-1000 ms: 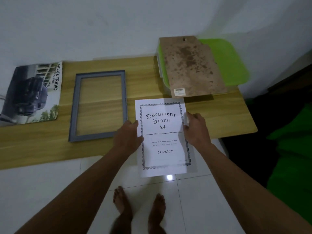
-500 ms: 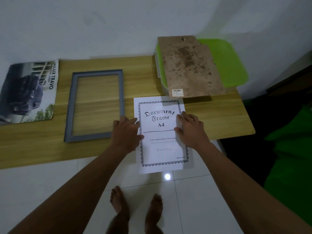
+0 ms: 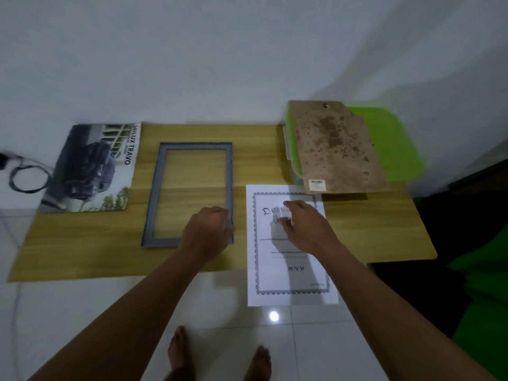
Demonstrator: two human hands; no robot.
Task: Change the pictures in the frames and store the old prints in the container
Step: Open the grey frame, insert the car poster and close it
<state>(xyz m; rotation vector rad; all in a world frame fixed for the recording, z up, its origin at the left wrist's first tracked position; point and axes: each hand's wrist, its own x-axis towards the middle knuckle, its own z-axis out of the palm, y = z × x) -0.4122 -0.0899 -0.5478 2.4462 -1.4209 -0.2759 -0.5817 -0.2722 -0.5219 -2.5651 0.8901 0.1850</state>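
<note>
Table (image 3: pixel 384 232): a low wooden top against a white wall, seen from above by a person standing at its near edge, bare feet on white floor tiles.

Frame (image 3: pixel 192 193): a grey picture frame lying flat near the middle of the table, empty – the wood shows through it. It seems laid open like this so a new picture can go in.

Left hand (image 3: pixel 209 229): curled over the frame's near right corner, fingers bent and touching the rim. Whether it grips the rim or only steadies it, I cannot tell.

Old print (image 3: pixel 288 265): a white sheet with a decorative border, just right of the frame, its lower part hanging past the table's near edge. This is the sheet due for storage.

Right hand (image 3: pixel 302 224): resting on the upper part of the old print, fingers bent down onto the paper, probably pinning it or starting to gather it – not lifting it as far as I can see. The view is blurred here.

Backing board (image 3: pixel 335 147): a stained brown board lying on top of the container, likely parked there out of the way.

Container (image 3: pixel 395 144): a green-lidded box at the far right corner. The board covers much of the lid, so it would have to come off first.

Car poster (image 3: pixel 93 169): at the far left corner, probably the new picture, kept within reach.

Cable (image 3: pixel 24 174): coiled on the floor beyond the left edge.
</note>
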